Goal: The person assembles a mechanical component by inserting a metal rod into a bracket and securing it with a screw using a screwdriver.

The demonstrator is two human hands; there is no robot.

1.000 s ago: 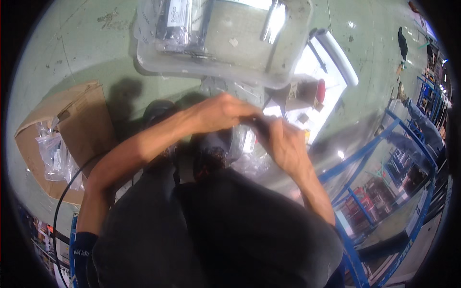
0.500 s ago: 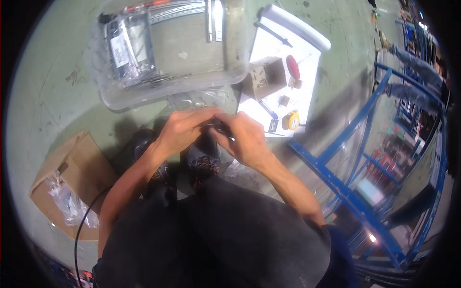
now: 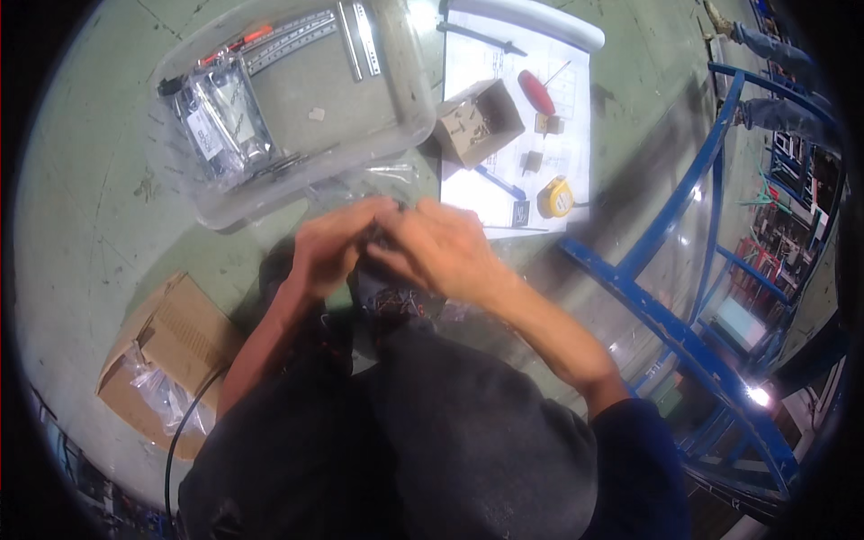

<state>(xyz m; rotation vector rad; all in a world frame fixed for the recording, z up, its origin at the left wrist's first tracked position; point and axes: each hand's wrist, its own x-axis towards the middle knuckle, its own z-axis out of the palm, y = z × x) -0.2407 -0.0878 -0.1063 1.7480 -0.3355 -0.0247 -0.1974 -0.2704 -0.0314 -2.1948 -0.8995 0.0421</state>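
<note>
My left hand [image 3: 331,245] and my right hand [image 3: 441,245] meet above my knees, fingertips pinched together on a small dark part [image 3: 385,236] that the fingers mostly hide. Clear plastic wrapping [image 3: 378,176] lies on the floor just beyond the hands. A clear plastic bin [image 3: 409,85] sits farther out, holding metal rails [image 3: 310,36], bagged parts [image 3: 220,121] and an orange-handled tool [image 3: 236,45].
A cardboard box [image 3: 175,337] with plastic bags lies at my left. A small open carton [image 3: 477,121], a red-handled screwdriver [image 3: 537,93] and a yellow tape measure [image 3: 557,196] rest on a white drawing sheet [image 3: 576,135]. A blue metal frame [image 3: 684,270] stands on the right.
The view has shifted, so the bin and sheet now sit farther left and lower. My hands stay pinched together over the small part, slightly lower in view.
</note>
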